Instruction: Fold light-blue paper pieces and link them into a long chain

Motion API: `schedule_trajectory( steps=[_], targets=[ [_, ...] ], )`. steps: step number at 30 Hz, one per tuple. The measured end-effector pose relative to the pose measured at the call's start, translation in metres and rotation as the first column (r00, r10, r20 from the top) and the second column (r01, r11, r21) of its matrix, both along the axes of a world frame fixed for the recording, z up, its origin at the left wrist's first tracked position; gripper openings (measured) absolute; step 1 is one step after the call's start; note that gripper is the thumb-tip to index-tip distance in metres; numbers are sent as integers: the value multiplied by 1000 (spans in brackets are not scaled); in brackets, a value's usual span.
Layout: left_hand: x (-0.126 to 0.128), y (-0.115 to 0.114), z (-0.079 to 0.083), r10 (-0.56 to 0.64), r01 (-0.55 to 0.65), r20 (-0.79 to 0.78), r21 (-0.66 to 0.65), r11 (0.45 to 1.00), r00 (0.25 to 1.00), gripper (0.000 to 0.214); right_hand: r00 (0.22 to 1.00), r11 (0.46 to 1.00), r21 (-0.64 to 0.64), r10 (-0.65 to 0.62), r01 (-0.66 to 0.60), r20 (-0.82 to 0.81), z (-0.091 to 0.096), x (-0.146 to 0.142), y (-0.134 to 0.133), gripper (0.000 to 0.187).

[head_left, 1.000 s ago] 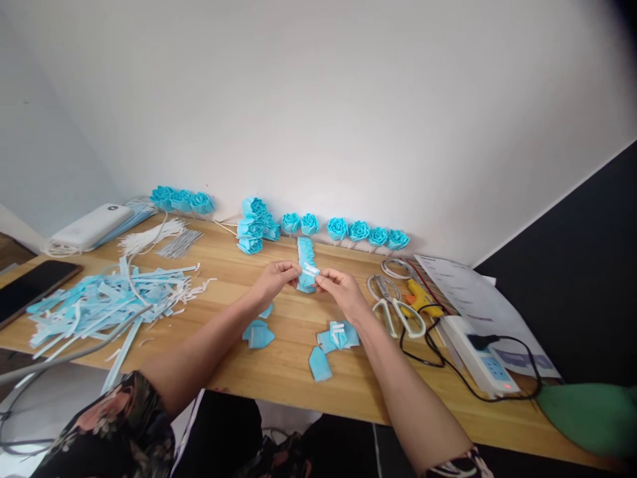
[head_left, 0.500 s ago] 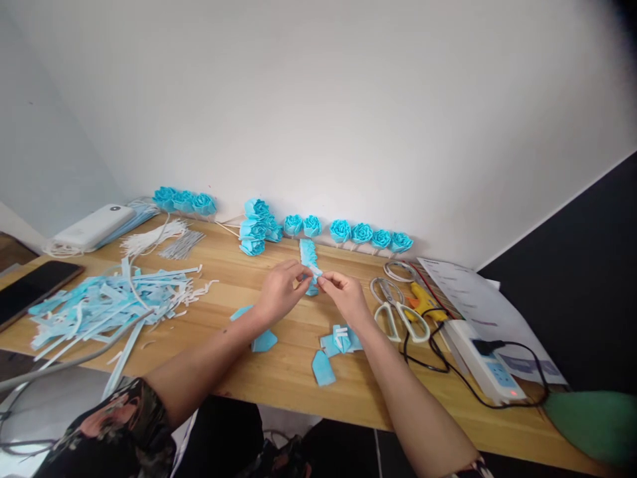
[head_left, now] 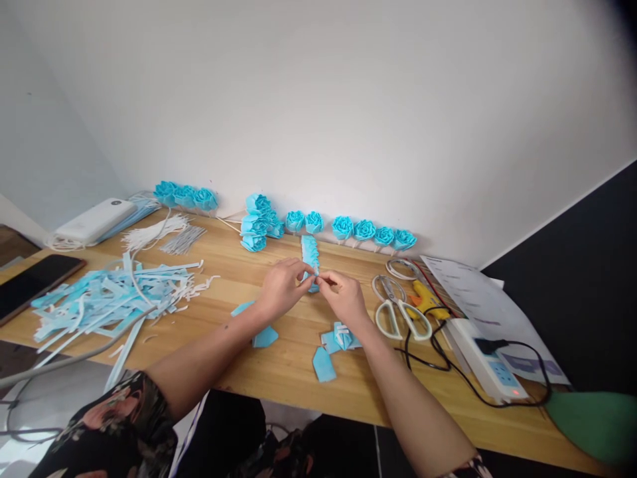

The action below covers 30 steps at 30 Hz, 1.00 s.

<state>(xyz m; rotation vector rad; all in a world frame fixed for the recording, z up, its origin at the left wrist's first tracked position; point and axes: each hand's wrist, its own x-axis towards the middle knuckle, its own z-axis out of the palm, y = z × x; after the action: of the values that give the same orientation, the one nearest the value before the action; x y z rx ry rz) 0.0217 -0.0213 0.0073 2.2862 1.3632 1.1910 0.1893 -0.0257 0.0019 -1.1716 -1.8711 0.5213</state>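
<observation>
My left hand [head_left: 283, 287] and my right hand [head_left: 343, 297] meet over the middle of the wooden table [head_left: 279, 372]. Both pinch a small blue folded piece [head_left: 313, 277], mostly hidden by the fingertips. Just behind it lies a row of blue petal pieces [head_left: 309, 249]. Cut blue pieces [head_left: 263, 337] lie under my left wrist. More cut pieces [head_left: 334, 344] lie below my right wrist.
Finished blue flowers [head_left: 371, 234] line the wall. A heap of blue and white strips [head_left: 107, 295] covers the left. Scissors [head_left: 398, 311], a yellow glue gun [head_left: 426, 299], a power strip [head_left: 490, 364] with black cord and papers [head_left: 478, 299] lie right. A phone [head_left: 32, 282] sits far left.
My hands have closed together and the blue piece between them has been rolled or folded smaller. The camera view shifted slightly.
</observation>
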Motion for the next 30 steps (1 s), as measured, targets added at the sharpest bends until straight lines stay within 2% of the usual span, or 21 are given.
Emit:
schedule_trajectory(
  steps=[20, 30],
  targets=[
    [0, 6, -6, -15, 21, 70, -86, 996, 997, 17, 1000, 1000, 5, -8, 8, 2, -1, 2, 2, 17],
    [-1, 8, -7, -11, 15, 67, -53, 998, 998, 13, 1000, 1000, -5, -17, 17, -17, 1, 1, 1, 16]
  ],
)
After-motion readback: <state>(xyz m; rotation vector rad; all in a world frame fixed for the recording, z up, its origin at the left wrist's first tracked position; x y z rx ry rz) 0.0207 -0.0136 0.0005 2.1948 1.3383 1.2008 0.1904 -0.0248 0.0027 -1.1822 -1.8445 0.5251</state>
